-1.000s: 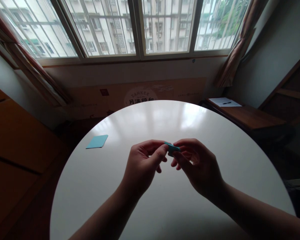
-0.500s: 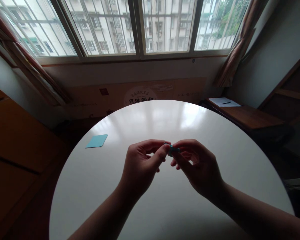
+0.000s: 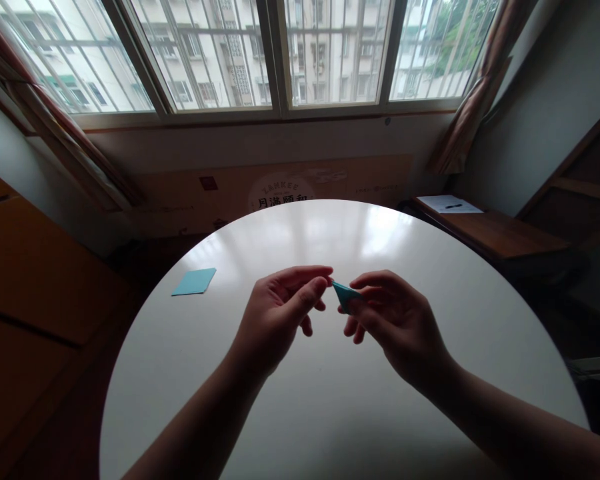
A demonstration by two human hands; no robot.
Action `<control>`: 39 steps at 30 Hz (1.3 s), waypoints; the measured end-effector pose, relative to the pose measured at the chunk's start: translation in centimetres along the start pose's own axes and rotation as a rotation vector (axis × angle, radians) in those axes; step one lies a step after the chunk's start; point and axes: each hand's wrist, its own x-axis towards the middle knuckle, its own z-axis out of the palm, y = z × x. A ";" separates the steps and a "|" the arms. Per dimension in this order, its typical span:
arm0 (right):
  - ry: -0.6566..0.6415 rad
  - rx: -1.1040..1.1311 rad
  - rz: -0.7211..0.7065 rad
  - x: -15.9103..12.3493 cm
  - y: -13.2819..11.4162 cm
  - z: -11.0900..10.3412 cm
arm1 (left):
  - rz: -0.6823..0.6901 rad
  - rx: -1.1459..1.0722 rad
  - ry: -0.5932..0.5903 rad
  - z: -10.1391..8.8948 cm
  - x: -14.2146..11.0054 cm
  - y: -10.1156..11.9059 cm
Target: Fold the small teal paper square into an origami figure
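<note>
Nearest me, my two bare forearms reach in over the round white table [image 3: 300, 413], and my hands meet near its middle, raised above the surface. My right hand [image 3: 405, 327] is partly curled, its thumb and fingers closed on a small teal folded piece [image 3: 345, 296], which looks like paper and comes to a point toward my other side. My left hand [image 3: 273, 320] is loosely bent, thumb and forefinger close together right by that point; I can't tell whether they pinch the tip or only sit beside it. As I judge it, a good share of the folding is done, since the piece is already small, layered and pointed, though whether any creases are left to make I can't tell from here. Farther off to the left lies a flat light-blue square [image 3: 194, 282], perhaps more than one sheet, with no fold I can see, so that part looks untouched. Beyond the table's edge, on the right, a white sheet [image 3: 437, 203] and a dark pen [image 3: 453, 206] rest on a wooden side table [image 3: 523, 233].
</note>
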 end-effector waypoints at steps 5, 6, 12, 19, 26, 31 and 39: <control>-0.107 0.184 0.063 0.1 0.1 -0.5 | -0.082 -0.081 -0.125 -0.2 0.2 -0.5; -0.118 0.198 0.069 0.2 0.2 -0.5 | -0.082 -0.086 -0.122 -0.2 0.2 -0.5; -0.099 0.181 0.055 0.2 0.0 -0.4 | -0.052 -0.074 -0.086 0.1 0.2 -0.8; -0.075 0.122 0.042 0.3 0.2 -0.2 | 0.031 0.000 -0.005 0.6 -0.1 -0.8; -0.033 0.072 0.030 0.2 0.2 -0.2 | -0.021 -0.019 0.049 1.2 -0.3 -1.1; 0.021 0.016 0.022 0.3 0.1 -0.1 | -0.121 -0.078 0.010 1.1 -0.3 -1.1; 0.035 -0.028 0.029 0.0 0.4 0.3 | -0.023 0.092 0.026 1.1 -0.4 -1.1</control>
